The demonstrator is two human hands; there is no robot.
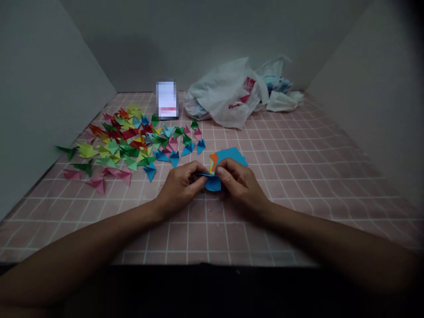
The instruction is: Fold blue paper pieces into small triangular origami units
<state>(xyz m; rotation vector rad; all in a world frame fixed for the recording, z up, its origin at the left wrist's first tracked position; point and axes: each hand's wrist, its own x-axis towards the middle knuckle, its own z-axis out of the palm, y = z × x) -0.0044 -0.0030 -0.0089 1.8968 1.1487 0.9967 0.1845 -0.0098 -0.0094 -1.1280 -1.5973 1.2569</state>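
Note:
Between my two hands is a partly folded piece of blue paper, held just above the table. My left hand pinches its left side between thumb and forefinger. My right hand grips the right side, with its thumb on top and the other fingers hidden behind. Just beyond the right hand lie sheets of blue paper, with orange and yellow paper showing at their left edge. To the left spreads a heap of small folded paper figures in red, yellow, green, pink and blue.
A lit phone stands upright behind the heap, its screen blurred. At the back, a crumpled white plastic bag with red print sits beside a smaller bag. A pink checked cloth covers the table, with pale walls around three sides.

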